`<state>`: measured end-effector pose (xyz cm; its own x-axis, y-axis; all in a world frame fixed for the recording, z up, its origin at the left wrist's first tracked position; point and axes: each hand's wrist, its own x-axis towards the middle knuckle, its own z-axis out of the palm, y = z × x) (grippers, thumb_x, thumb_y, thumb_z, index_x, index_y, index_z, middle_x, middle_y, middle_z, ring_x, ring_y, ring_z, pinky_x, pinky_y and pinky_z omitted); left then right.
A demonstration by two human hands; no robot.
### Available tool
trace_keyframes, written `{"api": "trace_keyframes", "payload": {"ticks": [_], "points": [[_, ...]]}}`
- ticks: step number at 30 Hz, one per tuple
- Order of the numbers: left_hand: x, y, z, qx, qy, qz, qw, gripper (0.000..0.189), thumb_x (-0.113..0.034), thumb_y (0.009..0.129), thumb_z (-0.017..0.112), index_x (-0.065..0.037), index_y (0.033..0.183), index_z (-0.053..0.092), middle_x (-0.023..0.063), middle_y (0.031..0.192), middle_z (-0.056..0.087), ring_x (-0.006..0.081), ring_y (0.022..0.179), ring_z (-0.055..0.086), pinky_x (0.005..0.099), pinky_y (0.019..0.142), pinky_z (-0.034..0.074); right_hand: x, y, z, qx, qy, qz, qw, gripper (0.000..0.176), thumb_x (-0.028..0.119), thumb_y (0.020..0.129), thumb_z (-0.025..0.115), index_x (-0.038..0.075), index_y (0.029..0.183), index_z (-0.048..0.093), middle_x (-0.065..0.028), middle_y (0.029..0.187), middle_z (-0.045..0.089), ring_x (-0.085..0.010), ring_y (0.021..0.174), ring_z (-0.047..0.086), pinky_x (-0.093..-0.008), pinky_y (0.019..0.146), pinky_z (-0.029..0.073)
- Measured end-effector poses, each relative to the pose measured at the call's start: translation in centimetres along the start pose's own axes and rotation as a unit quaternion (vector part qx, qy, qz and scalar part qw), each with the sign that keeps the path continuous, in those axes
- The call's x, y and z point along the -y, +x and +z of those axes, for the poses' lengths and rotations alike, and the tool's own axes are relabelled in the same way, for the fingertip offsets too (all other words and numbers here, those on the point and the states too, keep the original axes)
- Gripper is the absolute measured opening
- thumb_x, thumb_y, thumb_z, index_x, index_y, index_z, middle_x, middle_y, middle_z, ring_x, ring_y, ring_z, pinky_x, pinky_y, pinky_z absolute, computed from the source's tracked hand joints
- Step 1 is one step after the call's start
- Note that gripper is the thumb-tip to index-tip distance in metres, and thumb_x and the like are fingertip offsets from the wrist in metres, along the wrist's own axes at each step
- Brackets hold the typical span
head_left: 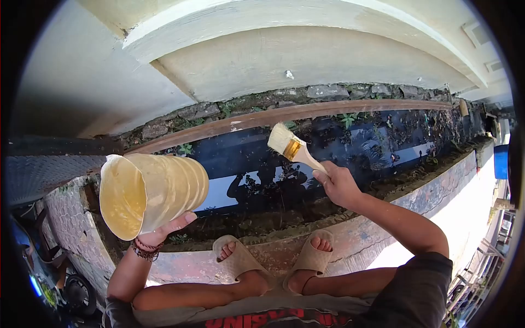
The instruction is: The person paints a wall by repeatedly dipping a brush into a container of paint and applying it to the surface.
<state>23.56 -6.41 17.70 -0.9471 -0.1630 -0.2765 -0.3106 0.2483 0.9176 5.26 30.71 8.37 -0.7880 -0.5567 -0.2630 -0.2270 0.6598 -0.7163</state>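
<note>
Your left hand (164,228) grips a translucent yellowish ribbed plastic container (150,191), tilted sideways, contents unclear; your right hand (338,183) holds a wooden-handled bristle paintbrush (291,146)

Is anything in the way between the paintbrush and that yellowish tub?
Nothing visible. The paintbrush, in the right hand, and the tub, in the left hand, are apart, with only open air over the dark ditch between.

Single head-worn view, fisheye with dark rounded edges. It looks steeply down past the lap to beige rubber sandals (306,262) on a worn concrete kerb (383,218). Left hand (164,232) and right hand (336,183) at arm's length; dark water channel (246,153) beyond.
</note>
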Motion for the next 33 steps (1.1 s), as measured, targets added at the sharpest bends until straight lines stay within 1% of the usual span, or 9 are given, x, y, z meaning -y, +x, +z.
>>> {"api": "trace_keyframes", "payload": {"ticks": [3,7,11,17,19,23,25,28,33], "points": [[-0.5,1.5,-0.3,0.005,0.012,0.015,1.000,0.080,-0.020,0.070,0.084,-0.002,0.136,0.042,0.0123,0.134,0.051,0.0249,0.120,0.051,0.0390,0.103,0.041,0.8,-3.2,-4.9,0.159,0.047,0.129,0.978,0.023,0.023,0.094,0.059,0.000,0.096,0.059,-0.0110,0.065,0.058,-0.0235,0.055,0.057,-0.0379,0.055,0.045],[-3.2,5.4,0.4,-0.036,0.012,0.086,0.996,0.082,-0.024,0.073,0.082,-0.004,0.140,0.038,0.0093,0.132,0.052,0.0209,0.119,0.052,0.0365,0.103,0.041,2.7,-4.4,-10.0,0.157,0.264,0.248,0.919,0.024,0.025,0.096,0.058,0.005,0.109,0.060,0.0006,0.071,0.058,-0.0073,0.060,0.052,-0.0260,0.055,0.044],[-9.3,9.1,1.4,0.009,0.034,0.102,0.994,0.096,-0.029,0.071,0.083,-0.003,0.145,0.029,0.0134,0.143,0.040,0.0257,0.127,0.045,0.0402,0.107,0.036,5.2,-4.6,-13.9,-0.014,0.320,0.170,0.932,0.023,0.017,0.095,0.058,0.008,0.117,0.056,0.0011,0.073,0.058,-0.0047,0.058,0.047,-0.0224,0.054,0.041],[-18.4,6.3,3.2,0.065,0.141,0.118,0.981,0.102,-0.031,0.055,0.091,-0.011,0.139,0.037,0.0073,0.134,0.046,0.0226,0.122,0.048,0.0347,0.102,0.039,12.7,-10.3,-21.3,-0.004,0.327,0.135,0.935,0.026,0.014,0.086,0.070,0.008,0.107,0.056,-0.0014,0.073,0.060,-0.0064,0.063,0.051,-0.0247,0.060,0.045],[-21.8,3.8,4.8,0.060,0.122,0.121,0.983,0.104,-0.031,0.052,0.092,-0.009,0.137,0.038,0.0083,0.133,0.046,0.0227,0.122,0.047,0.0341,0.102,0.039,16.8,-13.0,-23.5,-0.062,0.318,0.002,0.946,0.037,0.015,0.078,0.079,0.007,0.106,0.056,-0.0012,0.072,0.062,-0.0069,0.066,0.055,-0.0248,0.063,0.046],[-27.0,-3.0,7.2,0.045,0.060,0.069,0.995,0.096,-0.038,0.065,0.087,-0.014,0.142,0.034,0.0079,0.136,0.045,0.0250,0.126,0.045,0.0378,0.108,0.033,24.8,-20.3,-29.9,-0.174,0.162,0.063,0.969,0.031,0.017,0.074,0.083,0.005,0.091,0.060,-0.0035,0.067,0.064,-0.0090,0.058,0.057,-0.0226,0.055,0.046],[-30.8,-5.9,7.6,0.071,0.115,0.063,0.989,0.091,-0.034,0.066,0.087,-0.010,0.139,0.037,0.0093,0.132,0.049,0.0240,0.124,0.047,0.0387,0.107,0.036,29.5,-23.5,-33.8,-0.280,0.228,0.113,0.926,0.020,0.017,0.086,0.071,0.001,0.094,0.061,-0.0050,0.062,0.062,-0.0080,0.053,0.055,-0.0216,0.051,0.043],[-45.6,-7.5,8.2,-0.001,0.039,0.158,0.987,0.087,-0.017,0.058,0.092,-0.004,0.129,0.043,0.0102,0.118,0.057,0.0189,0.108,0.059,0.0315,0.092,0.049,38.2,-28.0,-42.4,-0.353,0.299,0.160,0.872,0.051,0.037,0.094,0.054,-0.005,0.122,0.052,-0.0082,0.069,0.063,-0.0109,0.053,0.056,-0.0221,0.046,0.040],[-60.0,-10.0,6.0,-0.016,0.010,0.265,0.964,0.087,-0.017,0.058,0.092,-0.003,0.129,0.043,0.0099,0.117,0.057,0.0191,0.105,0.060,0.0308,0.090,0.049,47.9,-36.1,-52.5,-0.479,0.315,0.119,0.811,0.046,0.034,0.099,0.045,-0.005,0.120,0.054,-0.0159,0.083,0.064,-0.0167,0.065,0.061,-0.0249,0.052,0.047]]}}
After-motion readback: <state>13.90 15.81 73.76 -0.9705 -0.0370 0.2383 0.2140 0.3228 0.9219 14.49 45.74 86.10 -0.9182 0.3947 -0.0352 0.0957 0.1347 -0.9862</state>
